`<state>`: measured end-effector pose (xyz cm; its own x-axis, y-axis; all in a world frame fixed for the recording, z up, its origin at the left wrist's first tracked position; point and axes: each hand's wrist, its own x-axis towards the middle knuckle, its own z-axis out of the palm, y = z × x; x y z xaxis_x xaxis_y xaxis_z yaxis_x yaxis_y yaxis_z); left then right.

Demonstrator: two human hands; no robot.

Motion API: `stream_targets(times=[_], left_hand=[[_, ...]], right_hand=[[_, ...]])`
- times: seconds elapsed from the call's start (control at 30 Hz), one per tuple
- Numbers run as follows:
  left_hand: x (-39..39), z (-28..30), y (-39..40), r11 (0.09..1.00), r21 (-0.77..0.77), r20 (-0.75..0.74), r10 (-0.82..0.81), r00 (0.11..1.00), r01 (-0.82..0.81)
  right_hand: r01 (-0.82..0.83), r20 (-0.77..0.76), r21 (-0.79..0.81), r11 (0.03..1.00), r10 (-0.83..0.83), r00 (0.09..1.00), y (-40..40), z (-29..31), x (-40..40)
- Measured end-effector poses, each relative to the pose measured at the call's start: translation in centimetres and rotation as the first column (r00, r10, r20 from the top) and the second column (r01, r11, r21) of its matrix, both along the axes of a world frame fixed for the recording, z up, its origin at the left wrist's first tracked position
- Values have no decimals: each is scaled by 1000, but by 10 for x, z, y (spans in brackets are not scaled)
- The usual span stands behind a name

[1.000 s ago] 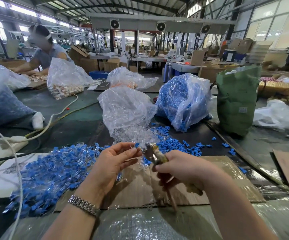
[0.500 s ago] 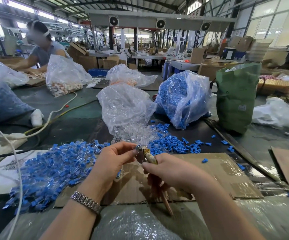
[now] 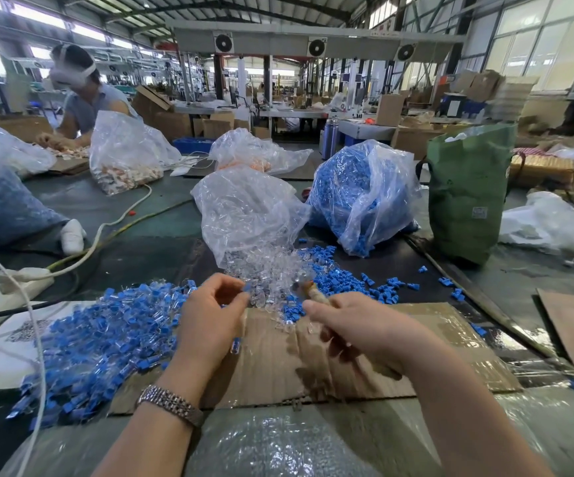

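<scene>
Pinched in left hand (image 3: 209,321): blue cap (image 3: 246,287). Just right of it, right hand (image 3: 364,327) grips tool (image 3: 314,293); clear pieces (image 3: 271,270) beyond both fingertips.

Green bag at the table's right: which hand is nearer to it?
Right. The right hand, gripping a tool, sits below-left of the green bag; the left hand, pinching a blue piece, is farther left, beyond it.

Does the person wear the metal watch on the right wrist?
No, the metal watch sits on the wrist of the left hand, which pinches a small blue piece; the right hand grips a tool.
</scene>
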<state>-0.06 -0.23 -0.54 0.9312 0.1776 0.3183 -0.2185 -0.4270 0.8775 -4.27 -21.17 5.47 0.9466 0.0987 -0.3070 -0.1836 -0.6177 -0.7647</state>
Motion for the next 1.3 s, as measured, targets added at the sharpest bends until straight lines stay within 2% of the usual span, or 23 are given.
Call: stream_targets(times=[0.07, 0.13, 0.17, 0.23, 0.33, 0.4, 0.47, 0.57, 0.7, 0.9, 1.0, 1.07, 1.17, 1.3], left_hand=[[4, -4, 5, 945, 260, 43, 192, 980, -197], [4, -8, 4, 864, 431, 103, 240, 965, -261], [4, -9, 1, 852, 464, 140, 198, 970, -241], [1, -10, -7, 852, 515, 167, 8, 986, -94], [-2, -15, -19, 772, 623, 90, -232, 969, 126], [-2, -17, -23, 737, 657, 81, -281, 956, 161], [-1, -18, -24, 706, 689, 83, -303, 949, 165], [0, -17, -24, 647, 744, 63, -315, 947, 165], [-1, -17, -19, 703, 687, 53, -300, 952, 183], [-3, -15, -16, 718, 663, 9, -289, 957, 210], [-4, -12, -13, 776, 597, 11, -262, 965, 204], [-4, -9, -12, 843, 505, 26, -229, 973, 185], [-4, -5, -11, 941, 254, -42, -219, 975, 222], [-4, -2, -10, 958, 89, -111, -261, 959, 271]], right_hand=[[130, 100, -236, 963, -109, 989, -13, -4, 9], [241, 166, -458, 856, -184, 969, -23, -14, 17], [265, 166, -534, 803, -207, 964, -26, -20, 19], [271, 143, -620, 737, -234, 962, -29, -31, 20], [302, 198, -694, 654, -230, 953, -29, -44, 20], [368, 345, -692, 621, -164, 924, -22, -44, 23], [346, 482, -658, 668, 21, 876, -13, -44, 29], [180, 468, -684, 707, 236, 852, 6, -44, 42], [161, 439, -687, 708, 228, 869, 17, -50, 52], [187, 479, -615, 766, 174, 861, 17, -59, 51], [185, 489, -588, 788, 164, 857, 17, -62, 50], [177, 490, -593, 785, 178, 853, 18, -63, 50], [215, 542, -589, 779, 184, 820, 19, -65, 48], [246, 579, -531, 811, 135, 804, 15, -67, 48]])
